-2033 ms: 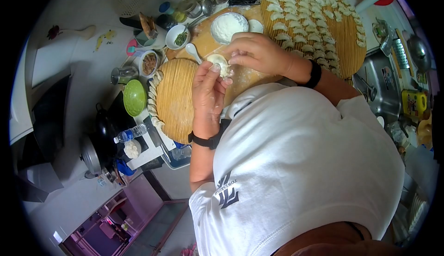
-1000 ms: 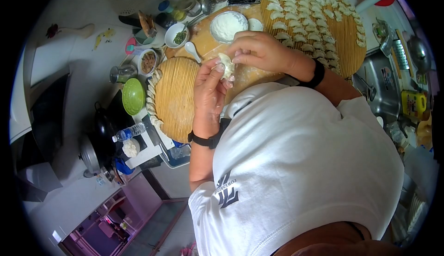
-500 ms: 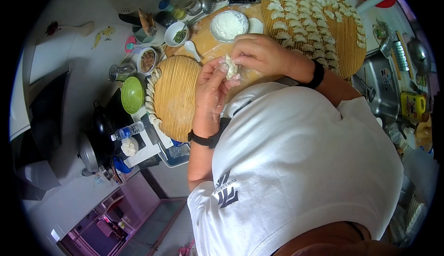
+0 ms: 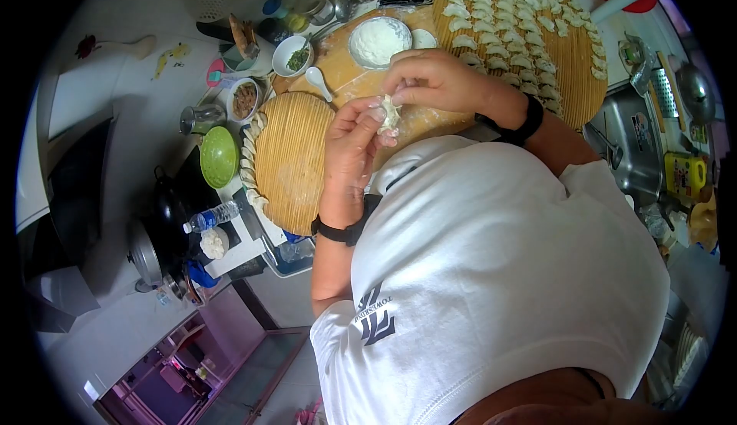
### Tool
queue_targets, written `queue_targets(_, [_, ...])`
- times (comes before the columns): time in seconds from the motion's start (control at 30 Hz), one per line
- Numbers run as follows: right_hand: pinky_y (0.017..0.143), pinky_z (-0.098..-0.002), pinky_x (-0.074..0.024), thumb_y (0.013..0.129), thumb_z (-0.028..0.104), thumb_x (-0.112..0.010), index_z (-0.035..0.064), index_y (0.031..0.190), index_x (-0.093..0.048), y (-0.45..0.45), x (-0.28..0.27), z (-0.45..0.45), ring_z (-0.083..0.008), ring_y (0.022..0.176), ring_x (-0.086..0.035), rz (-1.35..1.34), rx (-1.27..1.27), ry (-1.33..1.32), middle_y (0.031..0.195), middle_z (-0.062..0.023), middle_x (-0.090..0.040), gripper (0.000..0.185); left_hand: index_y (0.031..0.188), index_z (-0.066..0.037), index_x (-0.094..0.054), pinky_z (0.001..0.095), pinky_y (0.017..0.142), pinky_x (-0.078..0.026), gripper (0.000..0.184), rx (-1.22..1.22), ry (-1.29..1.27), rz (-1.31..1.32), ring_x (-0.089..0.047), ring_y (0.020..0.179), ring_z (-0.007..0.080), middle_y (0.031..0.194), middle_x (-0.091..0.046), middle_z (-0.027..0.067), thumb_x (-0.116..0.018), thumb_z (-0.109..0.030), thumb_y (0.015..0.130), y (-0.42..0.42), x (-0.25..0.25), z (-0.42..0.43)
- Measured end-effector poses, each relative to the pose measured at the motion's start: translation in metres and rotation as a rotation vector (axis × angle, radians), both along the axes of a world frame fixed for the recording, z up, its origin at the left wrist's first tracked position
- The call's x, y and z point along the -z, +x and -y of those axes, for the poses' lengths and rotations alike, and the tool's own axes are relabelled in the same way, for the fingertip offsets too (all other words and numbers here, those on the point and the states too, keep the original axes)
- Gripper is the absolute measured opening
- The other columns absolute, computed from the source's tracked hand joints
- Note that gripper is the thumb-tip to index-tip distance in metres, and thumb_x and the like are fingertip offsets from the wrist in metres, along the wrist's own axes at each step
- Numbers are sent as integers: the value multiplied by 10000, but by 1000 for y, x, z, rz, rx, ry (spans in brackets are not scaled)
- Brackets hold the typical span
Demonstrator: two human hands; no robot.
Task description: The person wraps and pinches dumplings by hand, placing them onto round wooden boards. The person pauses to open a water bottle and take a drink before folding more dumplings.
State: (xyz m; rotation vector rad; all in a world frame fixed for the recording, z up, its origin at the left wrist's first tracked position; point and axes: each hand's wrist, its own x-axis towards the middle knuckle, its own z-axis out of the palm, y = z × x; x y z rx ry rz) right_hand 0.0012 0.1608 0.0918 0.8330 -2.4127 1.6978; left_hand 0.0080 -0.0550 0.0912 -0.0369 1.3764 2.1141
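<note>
A pale dumpling (image 4: 388, 116) is held between my two hands, above the floured wooden board (image 4: 349, 64). My left hand (image 4: 353, 137) cradles it from the left, thumb and fingers closed around it. From the upper right, my right hand (image 4: 430, 79) pinches the dumpling's edge with thumb and fingertips. Close to my right hand stands a bowl of white flour (image 4: 380, 43), with a round dough wrapper (image 4: 424, 39) beside it. A white spoon (image 4: 318, 83) lies on the board to the left of my hands.
A round slatted tray (image 4: 288, 168) at left carries a row of dumplings along its edge. Another tray (image 4: 576, 95) at upper right bears many dumplings. Bowls of chopped greens (image 4: 298, 58) and meat filling (image 4: 244, 100), a green bowl (image 4: 219, 157) and a sink (image 4: 633, 145) surround the work area.
My right hand has shifted slightly, its fingers now nearer the dumpling's upper end. The dumpling has moved a little to the right. My left hand stays almost in place.
</note>
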Motion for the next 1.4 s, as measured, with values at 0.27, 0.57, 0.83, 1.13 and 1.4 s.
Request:
queue_targets(0.27, [659,-324,-469,869,142,-639,15,893,-631,-1,5,0,-206,709,-574,-129,-48,51,782,-89,-584,129,1129,-15,-587,235,630,-561,223,85,-10,13,-639,763,129,961,-648,73,-605,-104,926,-2,4,1])
queue_targets(0.57, [673,-269,-462,959,170,-559,62,1218,-600,-7,9,-4,-93,790,-553,106,102,-70,943,-30,-637,284,1248,-34,-527,281,616,-507,335,160,451,367,-620,729,211,953,-653,164,-510,-170,942,-18,27,14])
queue_targets(0.83, [636,-217,-451,961,192,-571,50,1142,-618,0,13,0,-43,811,-555,372,64,-140,930,-3,-633,236,1353,-75,-452,304,637,-479,446,162,663,532,-574,717,214,947,-627,169,-504,-180,923,-22,38,19])
queue_targets(1.13, [674,-253,-497,910,178,-648,20,1062,-623,1,41,17,-93,808,-614,410,108,-203,878,-15,-658,220,1311,-28,-454,369,760,-559,388,95,441,328,-642,901,297,1120,-614,222,-475,-93,929,-19,41,13])
queue_targets(1.4, [679,-297,-499,805,213,-718,-2,940,-629,12,77,21,-146,768,-630,365,351,17,833,-90,-655,269,1294,3,-442,469,998,-490,405,97,110,179,-583,1117,336,1227,-540,194,-518,-68,903,-17,38,-1])
